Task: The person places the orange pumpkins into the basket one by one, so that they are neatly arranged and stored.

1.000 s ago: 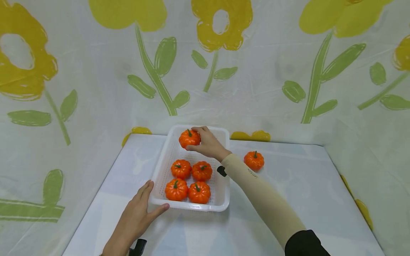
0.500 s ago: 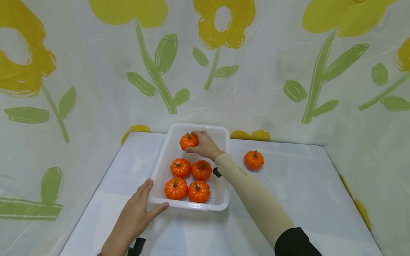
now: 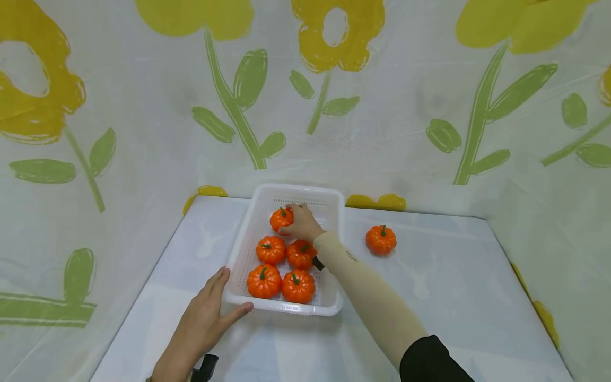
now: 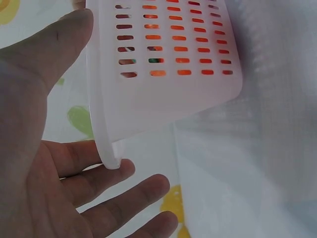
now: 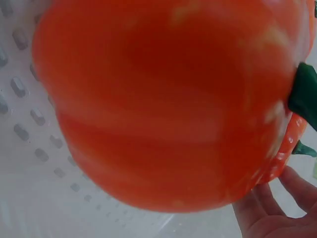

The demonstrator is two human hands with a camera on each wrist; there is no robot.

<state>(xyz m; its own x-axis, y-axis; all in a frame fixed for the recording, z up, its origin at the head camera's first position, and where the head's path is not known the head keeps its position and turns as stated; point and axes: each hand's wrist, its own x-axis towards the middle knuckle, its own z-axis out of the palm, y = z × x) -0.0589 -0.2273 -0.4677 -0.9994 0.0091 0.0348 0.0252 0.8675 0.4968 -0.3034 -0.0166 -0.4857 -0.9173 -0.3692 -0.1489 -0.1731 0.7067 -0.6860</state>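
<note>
In the head view, my right hand (image 3: 303,223) grips a small orange pumpkin (image 3: 281,219) with a green stem, low inside the white plastic basket (image 3: 336,212). Several like pumpkins (image 3: 264,281) sit in the basket's near half. My left hand (image 3: 202,313) is at the near left corner, fingers extended, thumb along the front. The left wrist view shows its thumb and fingers at the basket rim (image 4: 101,109). A close pumpkin (image 5: 168,109) fills most of the right wrist view; behind it, fingers (image 5: 297,188) touch another, partly hidden pumpkin.
One more orange pumpkin (image 3: 381,240) lies on the white table (image 3: 429,297), to the right of the basket. A flower-printed cloth (image 3: 382,116) hangs behind and along the sides. The table's back edge runs just behind the basket.
My right hand has lowered the pumpkin deeper into the basket and brought it slightly nearer to the others. The left hand has stayed at the basket's corner.
</note>
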